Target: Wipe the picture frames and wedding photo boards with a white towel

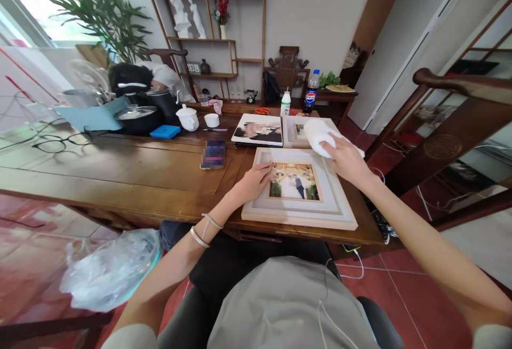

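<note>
A light wooden picture frame (pixel 256 214) with a wedding photo lies flat at the table's front edge. My left hand (pixel 256 179) rests on its left side, fingers stretched over the border beside the photo. Over the frame's far right corner, my right hand (pixel 344 156) is closed around a white roll that looks like tissue or paper towel (pixel 318 133). The roll partly covers a second, similar frame (pixel 290 122) lying behind the first. Left of that one is a white-edged photo panel (pixel 258 129).
A phone (pixel 213 154), a blue box (pixel 165 131), a white teapot (pixel 188 119) and a cup (pixel 212 120) stand to the left. Behind the frames are a small white bottle (pixel 285 104) and a cola bottle (pixel 311 93). A wooden chair (pixel 444 136) stands at right.
</note>
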Demonstrator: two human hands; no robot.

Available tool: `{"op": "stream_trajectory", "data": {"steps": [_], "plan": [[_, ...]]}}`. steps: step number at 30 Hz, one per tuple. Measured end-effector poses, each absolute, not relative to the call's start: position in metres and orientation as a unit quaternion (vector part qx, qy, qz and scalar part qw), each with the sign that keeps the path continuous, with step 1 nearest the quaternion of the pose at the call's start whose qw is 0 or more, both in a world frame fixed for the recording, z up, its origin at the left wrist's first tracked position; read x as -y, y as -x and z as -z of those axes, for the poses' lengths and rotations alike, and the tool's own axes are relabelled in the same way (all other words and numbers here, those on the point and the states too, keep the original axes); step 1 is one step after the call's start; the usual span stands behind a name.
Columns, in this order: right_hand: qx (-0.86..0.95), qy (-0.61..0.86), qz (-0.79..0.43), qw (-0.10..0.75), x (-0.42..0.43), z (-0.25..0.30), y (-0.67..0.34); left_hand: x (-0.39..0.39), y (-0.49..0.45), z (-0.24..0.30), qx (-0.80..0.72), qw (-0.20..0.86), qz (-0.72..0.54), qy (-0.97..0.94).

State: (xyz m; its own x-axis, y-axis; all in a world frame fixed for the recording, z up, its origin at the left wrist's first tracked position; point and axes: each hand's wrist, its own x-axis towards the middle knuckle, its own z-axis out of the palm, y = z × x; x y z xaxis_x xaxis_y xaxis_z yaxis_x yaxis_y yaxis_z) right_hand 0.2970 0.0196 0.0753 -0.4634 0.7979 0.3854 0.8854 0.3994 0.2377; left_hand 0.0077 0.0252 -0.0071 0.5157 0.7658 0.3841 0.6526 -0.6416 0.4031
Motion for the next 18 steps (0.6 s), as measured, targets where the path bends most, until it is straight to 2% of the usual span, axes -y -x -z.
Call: {"op": "stream_trajectory", "data": {"steps": [7,14,18], "plan": [[0.894,0.426,0.136,0.007,0.02,-0.063,-0.275,-0.025,-0.009,0.006,-0.407,0.102,-0.276,-0.865],[0.913,0.4,0.071,0.039,0.128,-0.072,-0.254,-0.021,-0.009,0.001,-0.401,0.106,-0.28,-0.866],[0.9,0.424,0.052,0.081,0.121,-0.061,-0.257,-0.019,-0.009,-0.002,-0.396,0.098,-0.275,-0.871]]}}
